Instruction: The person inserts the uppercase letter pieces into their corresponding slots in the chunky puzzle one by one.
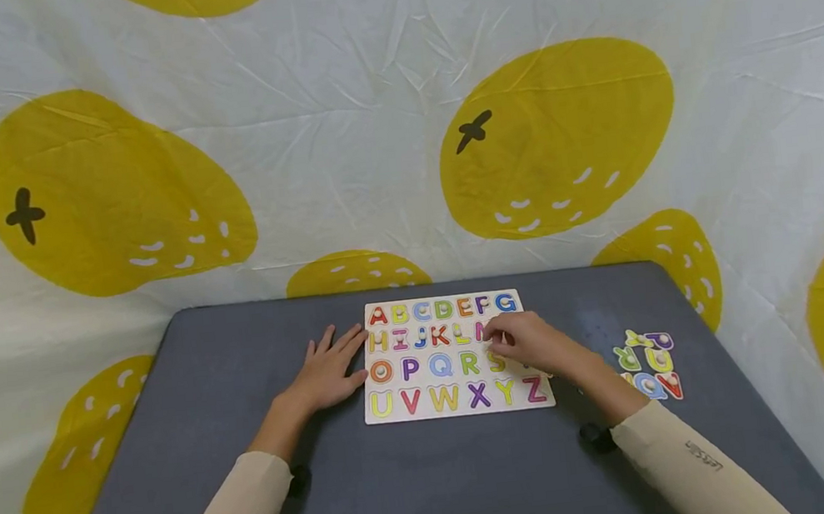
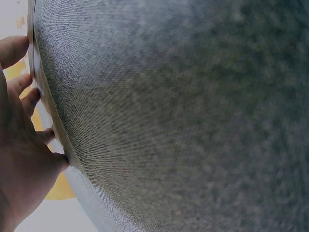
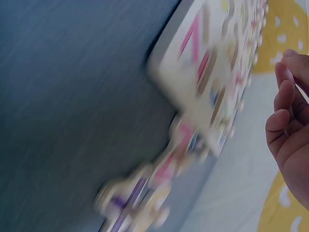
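Note:
A pale alphabet puzzle board lies on the table with coloured letters in rows. Small knobs stand on the letters A to L and on the orange O. My left hand lies spread at the board's left side, thumb and fingertips at its edge; the left wrist view shows these straight fingers from below. Over the board's right part hovers my right hand, near the pink M, hiding letters beside it. Loosely bent fingers show on the right hand in the right wrist view, with no letter seen between them.
Loose letter pieces lie in a cluster on the table right of the board, among them a purple P, a blue Q and a red V. Behind the dark table hangs a white cloth with yellow fruit prints.

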